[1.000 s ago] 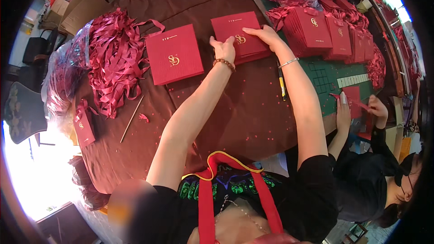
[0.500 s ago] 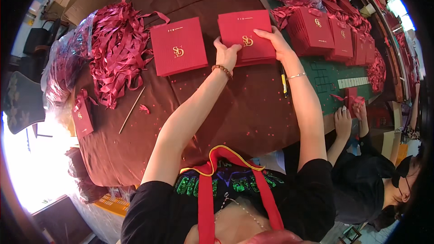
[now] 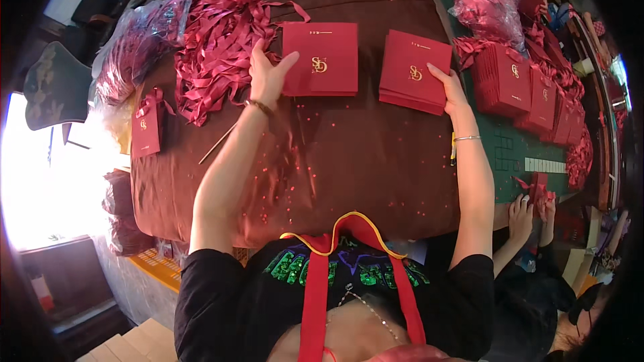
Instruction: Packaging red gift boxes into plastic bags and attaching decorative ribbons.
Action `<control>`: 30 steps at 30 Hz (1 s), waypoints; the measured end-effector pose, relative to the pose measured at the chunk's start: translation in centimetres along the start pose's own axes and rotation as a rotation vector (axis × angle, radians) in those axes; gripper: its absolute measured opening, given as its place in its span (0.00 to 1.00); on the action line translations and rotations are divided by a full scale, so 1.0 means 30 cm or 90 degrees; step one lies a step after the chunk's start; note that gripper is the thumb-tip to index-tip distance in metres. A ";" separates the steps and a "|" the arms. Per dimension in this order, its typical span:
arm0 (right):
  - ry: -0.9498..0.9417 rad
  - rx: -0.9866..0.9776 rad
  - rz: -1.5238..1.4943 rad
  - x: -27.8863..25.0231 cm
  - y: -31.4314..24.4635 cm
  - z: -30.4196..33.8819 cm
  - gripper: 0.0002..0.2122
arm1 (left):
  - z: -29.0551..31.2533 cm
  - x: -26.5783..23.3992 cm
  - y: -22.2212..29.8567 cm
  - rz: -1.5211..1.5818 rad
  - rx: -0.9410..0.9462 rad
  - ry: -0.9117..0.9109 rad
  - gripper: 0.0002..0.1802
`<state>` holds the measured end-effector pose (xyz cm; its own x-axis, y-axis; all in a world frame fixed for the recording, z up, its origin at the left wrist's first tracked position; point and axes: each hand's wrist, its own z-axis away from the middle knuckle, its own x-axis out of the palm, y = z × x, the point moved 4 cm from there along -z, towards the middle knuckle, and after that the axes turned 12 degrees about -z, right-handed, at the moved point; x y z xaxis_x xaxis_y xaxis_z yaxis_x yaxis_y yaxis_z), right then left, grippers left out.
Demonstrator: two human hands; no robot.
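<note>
Nearest, on the brown cloth [image 3: 376, 191], a thin pale stick [image 3: 218, 143] lies below the left grip, beside the forearm; a yellow-and-black pen [image 3: 453, 155] shows below the right. The left hand [image 3: 270, 77] is spread wide, its thumb over the left edge of a square stack of red card pieces with gold emblem [image 3: 335, 47]; contact is unclear. The right hand [image 3: 453, 90] holds a similar, tilted red stack [image 3: 406, 57] by its right edge, thumb on top. Beyond the left grip, glossy dark-red ribbons [image 3: 218, 40] heap; beyond the right, a clear plastic bag of red material [image 3: 486, 3].
</note>
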<state>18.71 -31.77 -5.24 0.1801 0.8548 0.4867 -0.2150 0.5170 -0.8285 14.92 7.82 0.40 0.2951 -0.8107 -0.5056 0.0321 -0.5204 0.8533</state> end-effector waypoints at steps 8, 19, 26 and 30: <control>-0.028 -0.008 -0.014 -0.003 -0.008 -0.073 0.27 | -0.022 0.069 0.026 0.176 -0.208 -0.244 0.54; 0.016 0.024 0.198 -0.006 -0.032 -0.084 0.24 | -0.112 0.155 -0.130 0.048 -0.268 -0.211 0.36; 0.010 0.038 0.238 -0.002 -0.022 -0.074 0.24 | -0.103 0.199 -0.143 0.198 -0.258 -0.341 0.16; -0.018 0.057 0.217 0.005 -0.038 -0.070 0.23 | -0.055 0.209 -0.067 0.313 -0.258 -0.321 0.15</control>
<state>20.98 -32.31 -4.80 0.0567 0.9792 0.1946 -0.3412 0.2022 -0.9180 18.28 4.22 -4.27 -0.0975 -0.9949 0.0257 0.3824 -0.0136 0.9239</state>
